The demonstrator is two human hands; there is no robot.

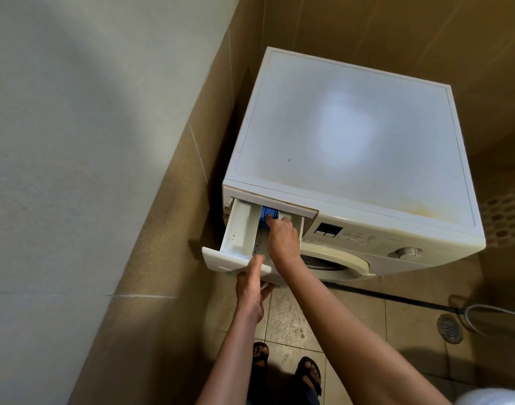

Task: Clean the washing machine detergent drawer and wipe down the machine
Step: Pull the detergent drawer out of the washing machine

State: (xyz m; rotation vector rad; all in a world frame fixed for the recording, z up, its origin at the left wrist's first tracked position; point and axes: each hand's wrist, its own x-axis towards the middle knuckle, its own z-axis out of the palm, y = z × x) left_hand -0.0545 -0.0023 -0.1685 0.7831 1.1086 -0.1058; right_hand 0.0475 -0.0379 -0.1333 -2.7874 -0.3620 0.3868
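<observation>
Detergent drawer [241, 229] is pulled out of the washing machine [352, 141], my left hand [252, 283] gripping its front from below. Right hand [282, 238] is inside, fingertips pressing the blue tab [268, 212]. Plan: tab fully down, pull straight, support the underside.

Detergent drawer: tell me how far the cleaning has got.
Done: the detergent drawer is pulled out of the washing machine. In hand: the left hand grips the drawer's front while the right hand has fingers on the blue insert at the back. Left: dark specks dot the drawer, a yellowish stain marks the machine's top, and no cloth is in view.
</observation>
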